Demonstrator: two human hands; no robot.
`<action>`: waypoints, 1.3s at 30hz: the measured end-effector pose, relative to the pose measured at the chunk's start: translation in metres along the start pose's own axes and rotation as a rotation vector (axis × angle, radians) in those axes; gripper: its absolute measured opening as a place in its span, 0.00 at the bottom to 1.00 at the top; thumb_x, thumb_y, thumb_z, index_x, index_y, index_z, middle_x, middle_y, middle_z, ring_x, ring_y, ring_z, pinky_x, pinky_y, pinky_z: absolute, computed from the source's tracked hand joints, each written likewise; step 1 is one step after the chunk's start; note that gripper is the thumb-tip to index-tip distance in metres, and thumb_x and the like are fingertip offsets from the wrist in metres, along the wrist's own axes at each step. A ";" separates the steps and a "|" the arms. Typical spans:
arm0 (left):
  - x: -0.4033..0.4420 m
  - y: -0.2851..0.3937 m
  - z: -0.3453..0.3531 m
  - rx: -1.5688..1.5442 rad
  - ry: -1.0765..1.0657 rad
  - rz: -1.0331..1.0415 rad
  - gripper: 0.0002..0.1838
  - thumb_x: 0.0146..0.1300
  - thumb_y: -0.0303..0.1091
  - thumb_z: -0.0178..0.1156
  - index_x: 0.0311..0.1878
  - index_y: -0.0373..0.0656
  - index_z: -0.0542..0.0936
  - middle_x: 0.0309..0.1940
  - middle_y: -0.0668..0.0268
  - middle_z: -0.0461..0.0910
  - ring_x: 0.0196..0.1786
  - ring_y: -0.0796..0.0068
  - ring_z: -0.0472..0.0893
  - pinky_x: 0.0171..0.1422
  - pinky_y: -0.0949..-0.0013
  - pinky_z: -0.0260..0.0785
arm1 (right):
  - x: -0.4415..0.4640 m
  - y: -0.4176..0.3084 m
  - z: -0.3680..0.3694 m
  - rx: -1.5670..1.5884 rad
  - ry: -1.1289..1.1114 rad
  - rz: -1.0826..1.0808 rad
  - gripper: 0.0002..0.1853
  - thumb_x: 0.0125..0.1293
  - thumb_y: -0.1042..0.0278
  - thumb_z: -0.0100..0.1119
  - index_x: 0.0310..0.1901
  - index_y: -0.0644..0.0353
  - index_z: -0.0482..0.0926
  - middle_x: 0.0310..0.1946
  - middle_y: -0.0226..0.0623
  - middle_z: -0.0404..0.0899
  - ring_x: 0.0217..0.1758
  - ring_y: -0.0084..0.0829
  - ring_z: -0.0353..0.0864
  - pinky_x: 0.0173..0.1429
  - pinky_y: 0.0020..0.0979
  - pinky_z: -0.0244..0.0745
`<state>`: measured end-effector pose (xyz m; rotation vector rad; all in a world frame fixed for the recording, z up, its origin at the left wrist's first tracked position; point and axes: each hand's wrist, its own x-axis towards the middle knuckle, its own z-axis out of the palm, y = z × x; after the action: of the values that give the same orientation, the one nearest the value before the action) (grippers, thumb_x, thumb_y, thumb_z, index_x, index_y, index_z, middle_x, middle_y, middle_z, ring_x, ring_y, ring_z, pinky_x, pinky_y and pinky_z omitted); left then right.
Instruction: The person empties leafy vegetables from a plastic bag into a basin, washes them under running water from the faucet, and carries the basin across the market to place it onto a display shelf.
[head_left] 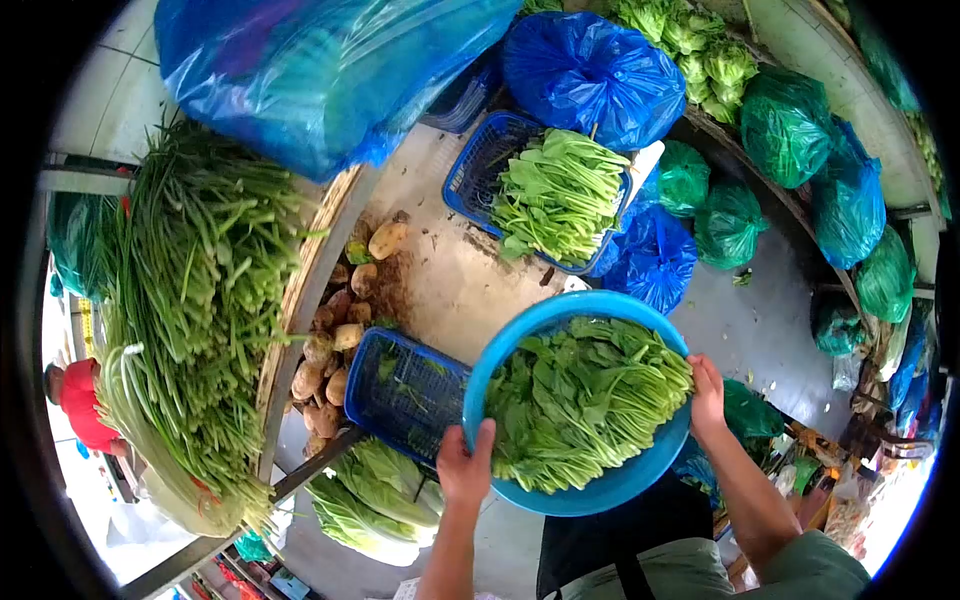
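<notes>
A round blue basin (pixel 577 504) filled with leafy greens (pixel 590 400) is held in front of my body, low in the head view. My left hand (pixel 466 462) grips its left rim, thumb up at the edge. On the right rim, my right hand (pixel 706 393) is closed round the edge. Left of the basin, close to my left hand, lies a blue basket (pixel 405 385) with a few green scraps in it. Beyond the basin, another blue basket (pixel 470 180) holds a pile of stemmed greens (pixel 560 195).
Long green stalks (pixel 205 300) are heaped at the left, with brown tubers (pixel 320 375) beside them. Blue bags (pixel 595 75) and green bags (pixel 785 125) stand at the back and right. Cabbages (pixel 375 500) lie lower left. A person in red (pixel 85 405) is at the far left.
</notes>
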<state>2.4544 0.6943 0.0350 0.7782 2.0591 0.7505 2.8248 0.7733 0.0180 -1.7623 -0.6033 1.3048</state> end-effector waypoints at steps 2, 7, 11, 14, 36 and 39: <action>0.027 0.010 -0.005 0.026 0.043 0.007 0.25 0.67 0.52 0.71 0.29 0.39 0.75 0.20 0.66 0.69 0.25 0.73 0.68 0.31 0.63 0.63 | 0.019 0.001 0.022 0.007 -0.021 -0.003 0.12 0.76 0.57 0.59 0.37 0.56 0.78 0.29 0.20 0.68 0.36 0.18 0.65 0.43 0.26 0.61; 0.079 -0.001 -0.011 -0.030 0.081 -0.045 0.28 0.72 0.54 0.65 0.26 0.40 0.73 0.20 0.68 0.65 0.26 0.75 0.64 0.31 0.65 0.58 | 0.056 -0.012 0.081 -0.028 -0.139 -0.062 0.11 0.78 0.61 0.57 0.38 0.57 0.81 0.30 0.19 0.74 0.36 0.15 0.68 0.43 0.24 0.64; 0.089 -0.002 -0.023 -0.035 0.145 -0.088 0.31 0.73 0.57 0.63 0.23 0.45 0.66 0.21 0.76 0.62 0.28 0.83 0.60 0.31 0.69 0.53 | 0.067 -0.025 0.116 0.032 -0.188 0.082 0.10 0.77 0.63 0.57 0.36 0.57 0.80 0.29 0.19 0.74 0.36 0.14 0.68 0.42 0.23 0.64; 0.096 -0.015 -0.030 -0.162 0.220 -0.166 0.31 0.74 0.58 0.63 0.22 0.49 0.64 0.21 0.78 0.58 0.28 0.83 0.57 0.30 0.69 0.49 | 0.077 -0.022 0.132 0.032 -0.252 0.025 0.11 0.77 0.65 0.58 0.35 0.58 0.79 0.28 0.19 0.73 0.35 0.14 0.67 0.41 0.23 0.63; 0.166 0.024 -0.034 -0.094 0.186 -0.190 0.35 0.75 0.63 0.57 0.22 0.44 0.63 0.21 0.71 0.56 0.28 0.76 0.59 0.34 0.62 0.54 | 0.102 -0.063 0.179 0.084 -0.226 -0.009 0.15 0.77 0.64 0.58 0.29 0.53 0.73 0.27 0.16 0.65 0.34 0.14 0.59 0.39 0.24 0.55; 0.169 0.016 -0.033 -0.056 0.187 -0.151 0.36 0.74 0.64 0.57 0.23 0.42 0.64 0.21 0.69 0.58 0.29 0.75 0.61 0.34 0.62 0.56 | 0.100 -0.065 0.181 0.091 -0.214 -0.003 0.14 0.77 0.64 0.58 0.29 0.53 0.73 0.27 0.16 0.64 0.34 0.14 0.58 0.39 0.24 0.54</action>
<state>2.3473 0.8211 -0.0145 0.5317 2.2249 0.8177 2.6957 0.9466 0.0005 -1.5593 -0.6542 1.5068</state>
